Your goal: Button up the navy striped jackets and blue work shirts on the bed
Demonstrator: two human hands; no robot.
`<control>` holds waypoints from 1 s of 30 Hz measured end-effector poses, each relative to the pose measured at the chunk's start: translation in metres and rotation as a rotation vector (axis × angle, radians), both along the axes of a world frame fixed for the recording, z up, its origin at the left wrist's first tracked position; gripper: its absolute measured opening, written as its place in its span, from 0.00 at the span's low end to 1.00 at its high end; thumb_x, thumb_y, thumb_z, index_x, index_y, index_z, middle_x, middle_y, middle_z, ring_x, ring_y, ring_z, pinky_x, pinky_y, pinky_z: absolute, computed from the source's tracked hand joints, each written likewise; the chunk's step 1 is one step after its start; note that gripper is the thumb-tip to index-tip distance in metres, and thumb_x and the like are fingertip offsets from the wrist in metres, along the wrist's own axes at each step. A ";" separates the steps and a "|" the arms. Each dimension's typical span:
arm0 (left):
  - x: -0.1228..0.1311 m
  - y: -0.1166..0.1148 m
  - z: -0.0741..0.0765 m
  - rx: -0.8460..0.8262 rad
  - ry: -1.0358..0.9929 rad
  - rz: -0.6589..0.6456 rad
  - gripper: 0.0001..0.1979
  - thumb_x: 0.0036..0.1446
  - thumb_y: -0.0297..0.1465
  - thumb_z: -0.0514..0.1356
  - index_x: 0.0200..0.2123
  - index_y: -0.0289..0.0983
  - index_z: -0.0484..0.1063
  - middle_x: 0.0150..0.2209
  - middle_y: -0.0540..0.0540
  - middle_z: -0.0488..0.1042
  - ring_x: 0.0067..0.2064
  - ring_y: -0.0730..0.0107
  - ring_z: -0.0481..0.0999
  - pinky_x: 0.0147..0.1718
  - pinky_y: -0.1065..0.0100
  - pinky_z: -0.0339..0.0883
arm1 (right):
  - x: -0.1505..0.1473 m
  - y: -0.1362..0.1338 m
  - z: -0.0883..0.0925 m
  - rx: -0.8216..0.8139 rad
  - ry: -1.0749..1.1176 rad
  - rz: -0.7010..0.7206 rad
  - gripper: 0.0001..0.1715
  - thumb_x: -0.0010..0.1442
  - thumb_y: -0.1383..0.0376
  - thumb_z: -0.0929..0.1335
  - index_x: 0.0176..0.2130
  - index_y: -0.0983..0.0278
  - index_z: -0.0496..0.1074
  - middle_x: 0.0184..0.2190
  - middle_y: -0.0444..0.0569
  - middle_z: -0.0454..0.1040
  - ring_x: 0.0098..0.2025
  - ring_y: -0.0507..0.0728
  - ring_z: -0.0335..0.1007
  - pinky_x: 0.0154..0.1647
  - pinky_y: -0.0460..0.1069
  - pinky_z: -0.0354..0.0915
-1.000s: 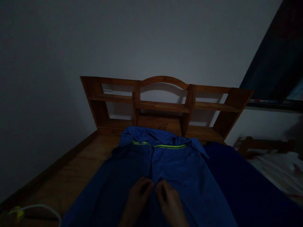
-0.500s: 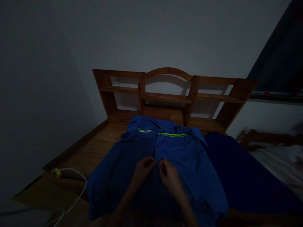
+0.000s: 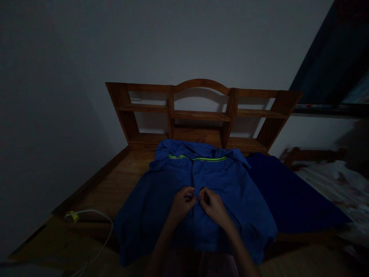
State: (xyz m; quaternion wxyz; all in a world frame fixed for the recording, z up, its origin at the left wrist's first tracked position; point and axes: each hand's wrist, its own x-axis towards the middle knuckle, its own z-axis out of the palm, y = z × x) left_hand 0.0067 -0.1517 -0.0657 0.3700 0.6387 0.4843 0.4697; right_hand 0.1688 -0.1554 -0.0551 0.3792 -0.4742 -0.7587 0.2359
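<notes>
A blue jacket (image 3: 230, 182) with yellow-green piping across its chest lies spread over the wooden desk, its collar end toward the shelf and its lower edge hanging over the near side. My left hand (image 3: 183, 202) pinches the fabric just left of the front opening. Facing it across the opening, my right hand (image 3: 213, 206) pinches the other front edge. The fingertips are a small gap apart. Whether a button or snap sits between them is too dark to make out.
A wooden shelf unit (image 3: 201, 114) rises behind the desk (image 3: 121, 179). Dark blue cloth (image 3: 291, 196) lies to the right. A white cable (image 3: 108, 231) with a yellow tag hangs at the left front corner. Farther right is a bed with pale bedding (image 3: 337, 179).
Both hands have shifted slightly right and stay pinched at the jacket's front opening. The view has moved a little, and the jacket's lower edge shows more.
</notes>
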 end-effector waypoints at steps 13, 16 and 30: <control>0.000 0.004 -0.003 -0.070 0.009 0.021 0.12 0.49 0.35 0.61 0.37 0.38 0.70 0.35 0.47 0.75 0.39 0.67 0.75 0.39 0.68 0.69 | 0.002 0.003 -0.001 -0.060 0.063 0.020 0.05 0.58 0.67 0.62 0.36 0.63 0.66 0.26 0.42 0.68 0.25 0.50 0.62 0.27 0.43 0.56; 0.000 0.004 -0.001 -0.040 0.037 0.041 0.09 0.50 0.37 0.60 0.32 0.37 0.69 0.29 0.50 0.72 0.34 0.69 0.74 0.34 0.71 0.67 | 0.002 0.003 0.000 -0.068 0.072 0.019 0.04 0.59 0.66 0.62 0.36 0.63 0.65 0.25 0.41 0.67 0.26 0.49 0.62 0.27 0.43 0.55; -0.002 0.006 -0.002 -0.088 -0.002 -0.066 0.13 0.52 0.41 0.59 0.32 0.35 0.68 0.28 0.49 0.71 0.31 0.71 0.71 0.30 0.74 0.62 | 0.005 0.004 0.003 -0.111 0.126 0.057 0.09 0.64 0.61 0.60 0.36 0.62 0.65 0.29 0.42 0.69 0.30 0.50 0.65 0.32 0.44 0.57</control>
